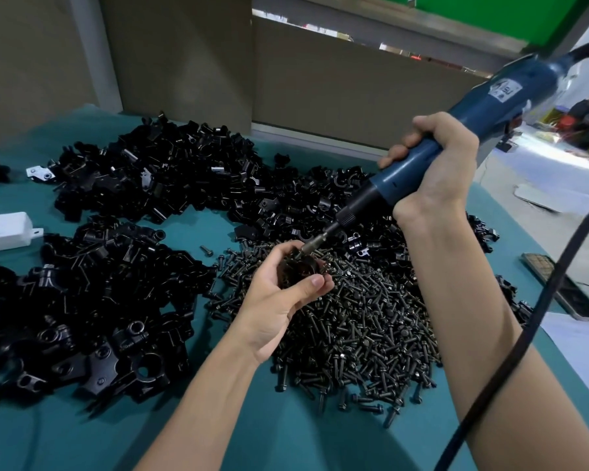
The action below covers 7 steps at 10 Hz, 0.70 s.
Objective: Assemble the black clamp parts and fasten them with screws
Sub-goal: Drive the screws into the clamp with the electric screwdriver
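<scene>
As the black clamp [295, 266] is held in the left grip [286, 294] and the electric screwdriver [490, 107] in the right grip [432, 164], fastening is judged under way; the bit [315, 242] must be kept square.

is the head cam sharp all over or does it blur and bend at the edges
Head view, middle: screw pile and left hand are sharp. Head view, edges: wall lines bow from the wide lens. Head view, upper right: the bright background is washed out and smeared, the black cable soft.
</scene>
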Tool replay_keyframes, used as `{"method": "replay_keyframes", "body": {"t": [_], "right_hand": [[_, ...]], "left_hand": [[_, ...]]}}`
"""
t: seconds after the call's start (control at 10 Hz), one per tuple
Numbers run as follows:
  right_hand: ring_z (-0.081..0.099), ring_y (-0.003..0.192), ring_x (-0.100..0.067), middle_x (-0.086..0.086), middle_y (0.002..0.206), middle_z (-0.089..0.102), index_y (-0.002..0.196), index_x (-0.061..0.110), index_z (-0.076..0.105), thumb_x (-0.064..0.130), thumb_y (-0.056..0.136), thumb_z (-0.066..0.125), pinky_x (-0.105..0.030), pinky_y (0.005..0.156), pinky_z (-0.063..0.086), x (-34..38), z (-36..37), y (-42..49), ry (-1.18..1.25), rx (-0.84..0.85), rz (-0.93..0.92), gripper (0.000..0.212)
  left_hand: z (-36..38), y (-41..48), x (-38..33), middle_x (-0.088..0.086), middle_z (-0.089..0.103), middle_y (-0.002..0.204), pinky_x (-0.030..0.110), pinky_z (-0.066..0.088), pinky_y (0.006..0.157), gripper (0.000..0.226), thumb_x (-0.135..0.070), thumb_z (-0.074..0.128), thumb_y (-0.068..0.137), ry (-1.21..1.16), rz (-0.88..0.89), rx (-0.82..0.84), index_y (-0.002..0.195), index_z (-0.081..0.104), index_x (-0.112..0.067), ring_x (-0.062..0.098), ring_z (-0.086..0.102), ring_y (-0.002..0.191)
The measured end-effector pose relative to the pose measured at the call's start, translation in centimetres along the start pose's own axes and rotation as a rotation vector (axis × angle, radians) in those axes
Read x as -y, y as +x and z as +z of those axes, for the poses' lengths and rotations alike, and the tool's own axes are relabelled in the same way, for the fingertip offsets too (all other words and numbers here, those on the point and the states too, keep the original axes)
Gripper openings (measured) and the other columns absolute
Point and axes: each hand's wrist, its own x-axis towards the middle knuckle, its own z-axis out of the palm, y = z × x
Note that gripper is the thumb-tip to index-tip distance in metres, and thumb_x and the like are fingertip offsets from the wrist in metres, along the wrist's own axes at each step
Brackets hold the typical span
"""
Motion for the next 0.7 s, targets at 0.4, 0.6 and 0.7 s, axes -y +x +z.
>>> {"method": "replay_keyframes", "body": {"t": [0.4, 0.6, 0.7], "right_hand": [[0.042, 0.045, -0.015, -0.002, 0.057, 0.047, 0.066, 0.013, 0.047, 0.001, 0.078, 0.056, -0.025, 0.048, 0.041, -0.11, 0.29, 0.67, -0.054, 0.048, 0.055, 0.019], [0.042, 0.045, -0.015, -0.002, 0.056, 0.047, 0.065, 0.014, 0.046, 0.001, 0.078, 0.055, -0.025, 0.047, 0.041, -0.1, 0.18, 0.81, -0.026, 0.044, 0.064, 0.02], [0.042, 0.045, -0.015, -0.002, 0.056, 0.047, 0.066, 0.013, 0.046, 0.001, 0.078, 0.055, -0.025, 0.047, 0.04, -0.2, 0.18, 0.82, -0.02, 0.043, 0.066, 0.019]], "left_hand": [[0.14, -0.26, 0.44, 0.001, 0.074, 0.094, 0.045, 0.052, 0.101, 0.06, -0.01, 0.077, 0.071, 0.151, -0.007, 0.028, 0.127, 0.056, -0.012, 0.026, 0.073, 0.091], [0.37, -0.33, 0.27, -0.002, 0.074, 0.095, 0.04, 0.053, 0.101, 0.057, -0.012, 0.078, 0.071, 0.249, 0.027, -0.013, 0.124, 0.057, -0.014, 0.027, 0.074, 0.094], [0.53, -0.34, 0.29, 0.0, 0.075, 0.099, 0.049, 0.047, 0.108, 0.059, -0.023, 0.087, 0.069, 0.333, 0.045, -0.057, 0.121, 0.06, -0.017, 0.032, 0.07, 0.105]]}}
